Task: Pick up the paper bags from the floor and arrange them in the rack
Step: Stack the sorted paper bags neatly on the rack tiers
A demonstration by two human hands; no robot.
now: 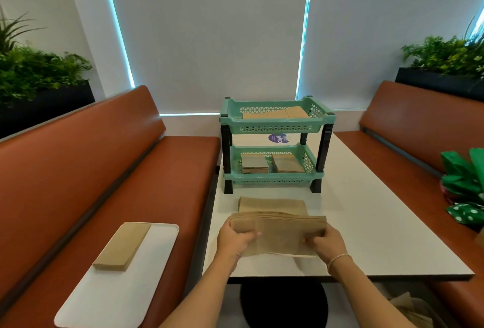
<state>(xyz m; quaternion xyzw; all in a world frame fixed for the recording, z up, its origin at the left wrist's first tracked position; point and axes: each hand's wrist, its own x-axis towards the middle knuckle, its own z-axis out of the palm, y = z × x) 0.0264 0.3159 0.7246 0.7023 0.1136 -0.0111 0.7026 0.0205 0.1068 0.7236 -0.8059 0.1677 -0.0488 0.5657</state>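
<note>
Gripping a stack of paper bags between both hands, left hand, right hand, fingers curled round its ends

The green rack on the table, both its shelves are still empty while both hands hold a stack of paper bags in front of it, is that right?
Not quite. The head view shows the green rack already holds paper bags on both shelves. The rest stands: the left hand and right hand hold a stack of paper bags in front of it, over the table.
</note>
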